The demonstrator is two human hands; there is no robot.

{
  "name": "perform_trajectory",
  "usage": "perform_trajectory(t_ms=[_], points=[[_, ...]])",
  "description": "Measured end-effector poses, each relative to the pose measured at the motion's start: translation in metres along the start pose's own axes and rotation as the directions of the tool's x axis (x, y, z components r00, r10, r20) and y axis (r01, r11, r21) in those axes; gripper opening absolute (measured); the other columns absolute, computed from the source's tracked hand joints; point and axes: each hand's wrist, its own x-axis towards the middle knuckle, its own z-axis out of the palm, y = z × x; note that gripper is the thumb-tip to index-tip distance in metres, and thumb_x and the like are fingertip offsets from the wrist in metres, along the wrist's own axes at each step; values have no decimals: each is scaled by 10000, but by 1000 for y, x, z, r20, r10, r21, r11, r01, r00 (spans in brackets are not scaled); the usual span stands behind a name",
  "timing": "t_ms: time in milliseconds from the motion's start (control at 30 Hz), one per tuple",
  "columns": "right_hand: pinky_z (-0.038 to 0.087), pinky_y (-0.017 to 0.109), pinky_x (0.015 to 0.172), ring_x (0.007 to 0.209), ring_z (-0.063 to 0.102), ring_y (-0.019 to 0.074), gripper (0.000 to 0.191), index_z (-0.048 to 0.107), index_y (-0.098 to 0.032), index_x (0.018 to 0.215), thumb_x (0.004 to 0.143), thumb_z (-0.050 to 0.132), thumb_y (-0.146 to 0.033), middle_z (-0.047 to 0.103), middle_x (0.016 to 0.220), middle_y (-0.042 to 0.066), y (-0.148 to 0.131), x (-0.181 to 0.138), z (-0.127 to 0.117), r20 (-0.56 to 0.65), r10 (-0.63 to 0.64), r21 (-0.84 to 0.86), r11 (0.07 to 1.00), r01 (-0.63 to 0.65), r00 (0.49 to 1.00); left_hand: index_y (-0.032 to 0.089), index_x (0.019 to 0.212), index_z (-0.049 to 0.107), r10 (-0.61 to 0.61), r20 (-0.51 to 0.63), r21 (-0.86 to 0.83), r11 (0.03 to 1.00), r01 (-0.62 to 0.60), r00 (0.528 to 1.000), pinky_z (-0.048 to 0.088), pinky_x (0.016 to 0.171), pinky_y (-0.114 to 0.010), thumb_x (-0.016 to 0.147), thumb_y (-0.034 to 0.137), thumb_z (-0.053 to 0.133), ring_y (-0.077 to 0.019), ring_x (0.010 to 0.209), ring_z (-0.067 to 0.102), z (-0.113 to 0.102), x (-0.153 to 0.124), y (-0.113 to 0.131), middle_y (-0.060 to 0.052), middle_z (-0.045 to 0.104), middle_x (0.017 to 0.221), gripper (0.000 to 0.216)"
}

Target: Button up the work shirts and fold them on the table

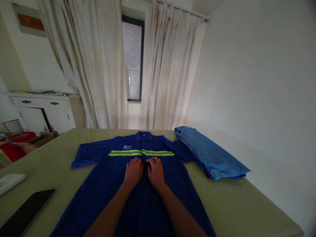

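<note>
Hands (145, 171) side by side, flat on jacket (108, 177)

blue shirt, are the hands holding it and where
The left hand and right hand rest on the front opening of the blue shirt; a grip cannot be told.

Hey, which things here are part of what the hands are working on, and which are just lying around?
In use: dark blue work jacket, spread flat; left hand and right hand, both on its front opening below the reflective stripe.
Lying about: folded lighter blue garment beside the jacket; dark flat slab and white object at the picture's left edge.
</note>
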Motion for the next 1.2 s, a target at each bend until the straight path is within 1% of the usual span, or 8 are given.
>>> perform_trajectory(t_ms=[67, 133, 267, 533, 767, 967, 1067, 1200], points=[[443, 350, 991, 1109, 563, 243, 372, 699, -252, 1153, 873, 528, -77, 639, 1177, 79, 1, 0, 1, 2, 9, 20, 1000, -9, 1000, 199, 1078, 629, 11, -4, -21, 1000, -11, 1000, 398, 915, -399, 1022, 270, 393, -256, 1090, 567, 2, -5, -1, -97, 632, 1146, 253], [453, 338, 971, 1080, 585, 232, 369, 704, -267, 1162, 892, 524, -91, 639, 1147, 73, 2, 1, 3, 21, 1, 47, 999, -1, 1000, 208, 1100, 629, 14, -8, -43, 999, -15, 1000, 398, 917, -391, 1013, 268, 413, -248, 1096, 566, 3, -7, -2, -87, 631, 1151, 241], [482, 301, 945, 1001, 630, 193, 480, 685, -318, 1285, 933, 457, -84, 613, 1150, 70, 7, 3, 8, 53, -7, 98, 995, 1, 999, 218, 1137, 633, 12, 19, -60, 998, -11, 1000, 401, 914, -392, 1001, 236, 422, -249, 1108, 568, 5, -5, -5, -78, 632, 1163, 252], [495, 266, 947, 1044, 637, 178, 644, 653, -346, 1361, 862, 417, -13, 579, 1234, 67, 11, 2, 10, 73, -26, 79, 997, 20, 997, 228, 1133, 611, -35, 49, -166, 985, 43, 998, 401, 915, -351, 980, 217, 459, -216, 1134, 580, 5, -2, -7, -65, 636, 1190, 216], [501, 275, 961, 1072, 637, 185, 633, 648, -356, 1378, 889, 407, -33, 573, 1301, 58, 7, 1, 6, 78, -30, 31, 999, 28, 997, 239, 1108, 620, -16, 39, -206, 978, 23, 999, 399, 912, -354, 981, 207, 458, -220, 1092, 598, 2, -3, -7, -59, 668, 1154, 208], [489, 283, 1000, 1117, 626, 189, 640, 631, -380, 1400, 899, 427, -37, 578, 1312, 45, 6, 0, 5, 97, -47, -3, 999, 48, 994, 238, 1148, 633, 5, 48, -161, 987, 2, 999, 405, 912, -368, 995, 214, 431, -226, 1108, 593, 2, -3, -8, -64, 667, 1177, 254], [486, 284, 1010, 1126, 625, 184, 631, 651, -372, 1380, 898, 426, -32, 584, 1299, 49, 5, 0, 3, 96, -44, 20, 999, 42, 994, 238, 1153, 642, 2, 51, -146, 989, 5, 999, 409, 906, -365, 998, 217, 431, -228, 1105, 596, 0, -4, -8, -66, 666, 1175, 262], [496, 268, 998, 1093, 641, 170, 574, 709, -332, 1304, 907, 418, -38, 598, 1256, 56, 6, 0, 4, 57, -13, 126, 992, 6, 998, 242, 1157, 651, 14, 38, -149, 989, -8, 999, 416, 894, -361, 1000, 221, 439, -225, 1092, 603, 0, -4, -7, -62, 666, 1158, 265]])
